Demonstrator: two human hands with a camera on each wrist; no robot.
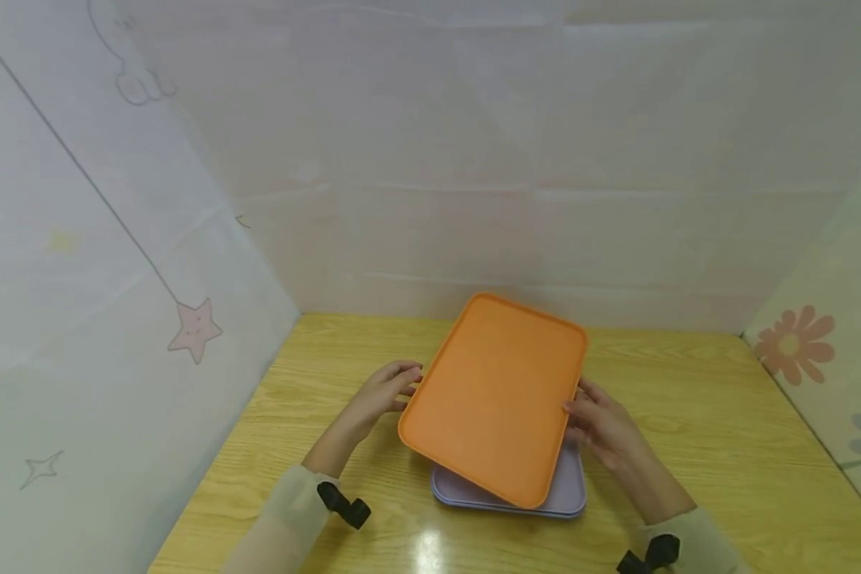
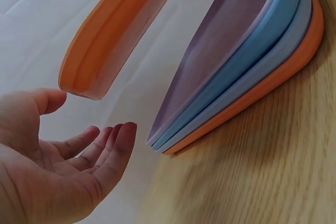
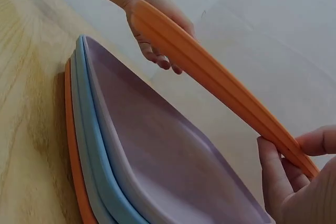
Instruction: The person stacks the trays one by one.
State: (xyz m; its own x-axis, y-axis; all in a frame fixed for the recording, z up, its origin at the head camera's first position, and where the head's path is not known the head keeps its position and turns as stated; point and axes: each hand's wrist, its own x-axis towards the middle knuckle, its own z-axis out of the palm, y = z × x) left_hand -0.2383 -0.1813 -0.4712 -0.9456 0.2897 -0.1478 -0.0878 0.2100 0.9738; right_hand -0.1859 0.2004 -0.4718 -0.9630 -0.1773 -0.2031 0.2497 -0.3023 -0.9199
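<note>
An orange tray [image 1: 498, 391] is held tilted above a stack of trays. My right hand [image 3: 299, 182] pinches its right edge, thumb on one face and fingers on the other. At the opposite edge is my left hand [image 2: 63, 166], its thumb tip right by the tray's rim and its fingers loosely spread below, gripping nothing. Beneath, a purple tray [image 3: 157, 129] tops the stack. Under it show a blue tray [image 2: 262, 30], a pale grey-blue one and, lowest, another orange tray [image 2: 252, 93]. In the head view the raised tray covers most of the stack.
The stack rests on a wood-grain table [image 1: 337, 343]. A pale sheet [image 1: 430, 159] rises behind the table, and printed sheets with a star [image 1: 195, 329] and flowers [image 1: 795, 344] stand at left and right. Each wrist wears a small black device [image 1: 344, 505].
</note>
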